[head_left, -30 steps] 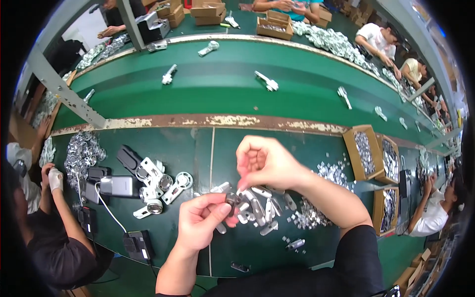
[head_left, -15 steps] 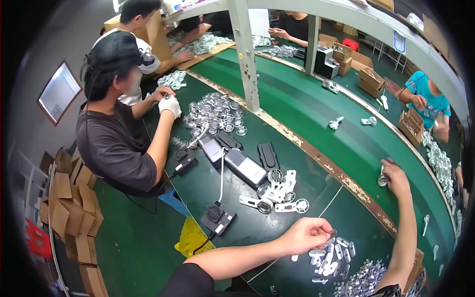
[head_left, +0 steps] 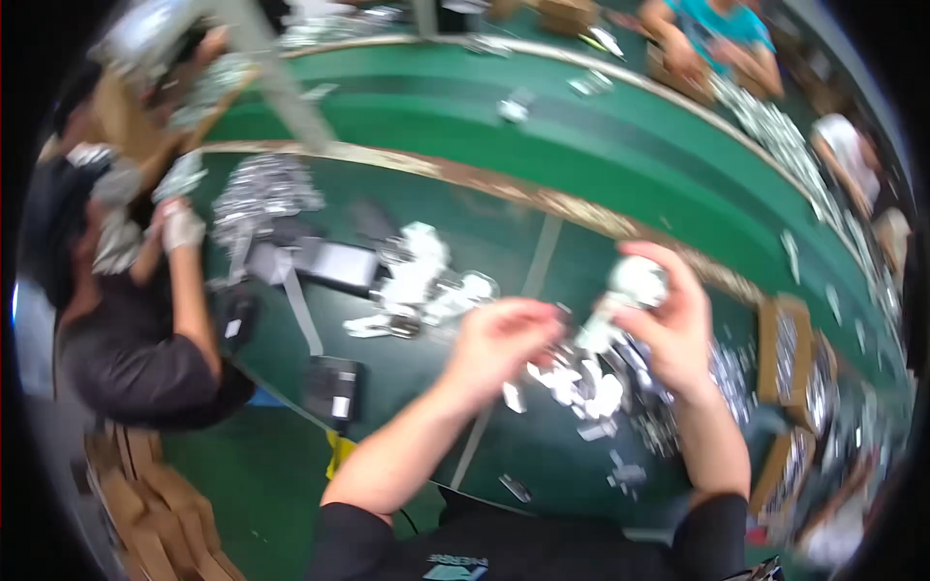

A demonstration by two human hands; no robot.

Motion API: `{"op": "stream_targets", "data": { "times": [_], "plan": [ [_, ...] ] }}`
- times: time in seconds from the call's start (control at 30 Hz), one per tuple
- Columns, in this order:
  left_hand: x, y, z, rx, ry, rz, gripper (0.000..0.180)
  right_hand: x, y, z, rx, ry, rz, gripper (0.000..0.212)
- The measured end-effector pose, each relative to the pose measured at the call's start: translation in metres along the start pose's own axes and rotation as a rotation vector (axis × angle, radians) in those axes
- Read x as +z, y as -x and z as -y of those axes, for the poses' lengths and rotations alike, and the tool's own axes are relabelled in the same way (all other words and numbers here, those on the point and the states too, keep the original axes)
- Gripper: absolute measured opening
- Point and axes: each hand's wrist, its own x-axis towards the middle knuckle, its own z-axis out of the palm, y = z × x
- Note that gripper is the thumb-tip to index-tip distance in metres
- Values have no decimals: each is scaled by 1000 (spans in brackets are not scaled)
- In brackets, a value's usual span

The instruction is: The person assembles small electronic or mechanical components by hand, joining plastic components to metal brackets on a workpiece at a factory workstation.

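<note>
My right hand (head_left: 686, 329) grips a white part with a round head and a short handle (head_left: 639, 281), head up, above the table. Close by on its left, my left hand (head_left: 496, 349) pinches a small dark piece (head_left: 565, 315), blurred by motion. Below both hands lie several loose white and silver oblong pieces (head_left: 596, 392), beside a heap of small shiny metal bits (head_left: 731, 378). Left of my left hand is a pile of white round-headed parts (head_left: 417, 266).
A green conveyor belt (head_left: 417, 111) runs beyond the table's worn edge (head_left: 465, 174). Open cardboard boxes (head_left: 783, 349) stand at the right. Black and grey devices with cables (head_left: 334, 387) lie left. A gloved co-worker (head_left: 136, 349) sits there, near piled rings (head_left: 266, 194).
My right hand has come back from the belt with the round-headed part and is now beside my left hand. The view has swung to the right.
</note>
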Motion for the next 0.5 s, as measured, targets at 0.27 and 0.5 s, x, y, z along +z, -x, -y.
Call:
{"op": "stream_targets", "data": {
  "times": [0.27, 0.5],
  "plan": [
    [14, -7, 9, -82, -27, 104, 15, -4, 15, -18, 127, 144, 36, 50],
    [12, 0, 7, -131, 64, 207, 18, -4, 21, -24, 19, 313, 45, 43]
  ]
}}
